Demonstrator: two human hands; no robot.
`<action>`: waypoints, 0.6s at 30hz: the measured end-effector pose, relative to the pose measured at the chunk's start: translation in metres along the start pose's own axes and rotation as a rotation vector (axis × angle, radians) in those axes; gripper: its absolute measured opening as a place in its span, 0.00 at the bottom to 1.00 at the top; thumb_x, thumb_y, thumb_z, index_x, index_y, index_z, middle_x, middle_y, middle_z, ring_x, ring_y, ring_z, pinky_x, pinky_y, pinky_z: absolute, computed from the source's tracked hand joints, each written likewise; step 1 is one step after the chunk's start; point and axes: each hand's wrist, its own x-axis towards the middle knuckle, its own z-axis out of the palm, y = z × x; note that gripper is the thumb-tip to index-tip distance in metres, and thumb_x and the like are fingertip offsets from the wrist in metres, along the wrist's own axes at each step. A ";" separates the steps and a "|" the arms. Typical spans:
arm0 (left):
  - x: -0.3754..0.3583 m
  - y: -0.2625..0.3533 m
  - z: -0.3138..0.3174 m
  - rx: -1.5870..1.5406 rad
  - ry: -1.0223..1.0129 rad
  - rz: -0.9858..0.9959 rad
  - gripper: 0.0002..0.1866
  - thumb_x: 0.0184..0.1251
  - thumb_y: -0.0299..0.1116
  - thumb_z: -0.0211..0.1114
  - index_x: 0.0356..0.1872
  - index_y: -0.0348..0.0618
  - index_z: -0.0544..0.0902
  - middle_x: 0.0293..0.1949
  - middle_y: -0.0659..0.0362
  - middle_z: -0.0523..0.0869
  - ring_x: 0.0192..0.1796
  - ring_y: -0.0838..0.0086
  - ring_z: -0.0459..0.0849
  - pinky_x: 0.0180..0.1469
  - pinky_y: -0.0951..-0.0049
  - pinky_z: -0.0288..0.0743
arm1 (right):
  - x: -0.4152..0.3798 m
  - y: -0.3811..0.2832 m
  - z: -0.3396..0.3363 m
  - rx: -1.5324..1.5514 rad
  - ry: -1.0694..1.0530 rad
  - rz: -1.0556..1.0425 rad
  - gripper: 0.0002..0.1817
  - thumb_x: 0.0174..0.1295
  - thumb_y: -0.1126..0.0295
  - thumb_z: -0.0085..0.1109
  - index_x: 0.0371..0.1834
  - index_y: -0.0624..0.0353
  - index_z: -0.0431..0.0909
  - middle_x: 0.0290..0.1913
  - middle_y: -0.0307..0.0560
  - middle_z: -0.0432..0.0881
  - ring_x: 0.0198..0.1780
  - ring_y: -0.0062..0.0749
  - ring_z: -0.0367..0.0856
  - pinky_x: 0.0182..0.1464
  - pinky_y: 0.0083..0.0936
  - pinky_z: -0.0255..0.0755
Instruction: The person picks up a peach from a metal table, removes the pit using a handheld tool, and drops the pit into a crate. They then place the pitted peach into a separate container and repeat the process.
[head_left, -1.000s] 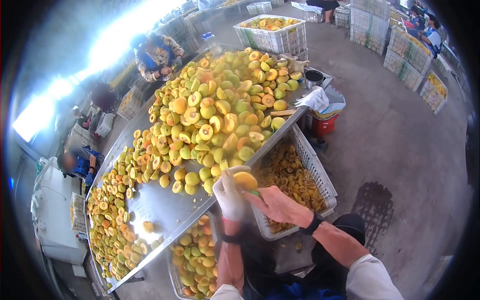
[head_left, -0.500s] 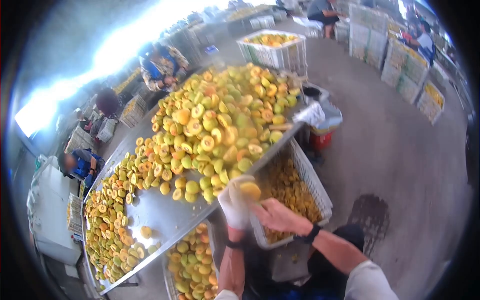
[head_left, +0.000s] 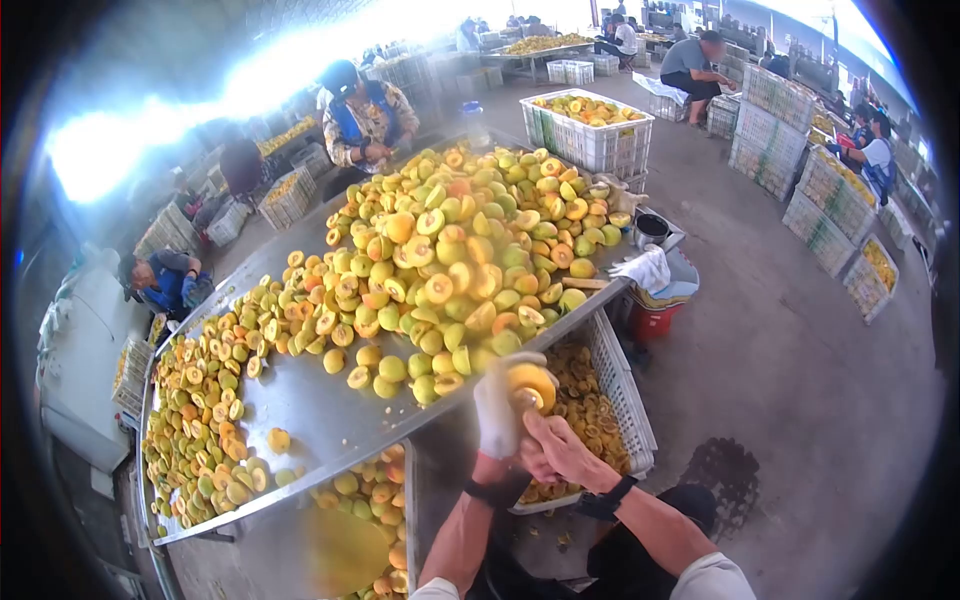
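Gloved left hand [head_left: 497,412] grips a peach half [head_left: 531,385]; bare right hand [head_left: 552,450] closes beneath it. Beyond, the desk [head_left: 310,420] holds a large heap of halves [head_left: 470,250] waiting.

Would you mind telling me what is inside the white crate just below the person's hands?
The white crate holds a heap of brownish-yellow fruit scraps, probably pits. The left hand, the right hand and the table edge cover its near and left parts, so the contents there are hidden.
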 end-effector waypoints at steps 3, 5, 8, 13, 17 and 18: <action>0.007 -0.008 -0.002 -0.581 0.130 -0.260 0.36 0.85 0.64 0.38 0.62 0.40 0.78 0.44 0.54 0.88 0.36 0.72 0.83 0.36 0.74 0.78 | 0.002 0.002 -0.004 0.230 -0.031 0.012 0.34 0.80 0.35 0.39 0.22 0.49 0.59 0.16 0.30 0.57 0.14 0.17 0.53 0.15 0.20 0.51; 0.010 -0.008 -0.009 -0.584 0.170 -0.258 0.36 0.84 0.67 0.38 0.64 0.44 0.78 0.45 0.55 0.88 0.34 0.73 0.83 0.33 0.75 0.76 | 0.007 0.004 -0.016 0.007 -0.052 -0.217 0.34 0.79 0.34 0.39 0.23 0.50 0.60 0.16 0.31 0.57 0.14 0.16 0.54 0.14 0.19 0.51; 0.006 0.003 -0.016 -0.507 0.187 -0.268 0.37 0.84 0.67 0.38 0.65 0.44 0.77 0.46 0.57 0.89 0.34 0.74 0.84 0.33 0.76 0.75 | 0.006 -0.009 -0.015 0.111 0.079 -0.100 0.34 0.80 0.35 0.39 0.24 0.50 0.61 0.16 0.31 0.59 0.13 0.15 0.55 0.14 0.18 0.52; -0.007 0.026 -0.041 -0.412 0.144 -0.025 0.29 0.87 0.55 0.44 0.64 0.39 0.78 0.52 0.56 0.86 0.52 0.67 0.85 0.57 0.66 0.81 | 0.007 0.004 -0.026 -0.495 0.349 -0.374 0.31 0.84 0.43 0.39 0.23 0.52 0.65 0.13 0.32 0.62 0.12 0.17 0.60 0.13 0.19 0.53; -0.045 0.062 -0.076 -0.374 0.217 0.101 0.26 0.86 0.51 0.47 0.65 0.39 0.79 0.50 0.57 0.85 0.50 0.72 0.85 0.53 0.70 0.80 | 0.013 0.026 -0.055 -0.922 0.507 -0.352 0.08 0.75 0.73 0.53 0.38 0.66 0.74 0.26 0.56 0.76 0.28 0.57 0.76 0.29 0.49 0.65; -0.063 0.069 -0.092 -0.244 0.250 0.112 0.25 0.87 0.49 0.46 0.66 0.40 0.79 0.54 0.58 0.85 0.56 0.74 0.82 0.60 0.72 0.75 | 0.008 0.004 -0.038 -0.805 0.463 -0.350 0.16 0.80 0.64 0.51 0.32 0.61 0.73 0.20 0.47 0.74 0.20 0.44 0.74 0.23 0.41 0.63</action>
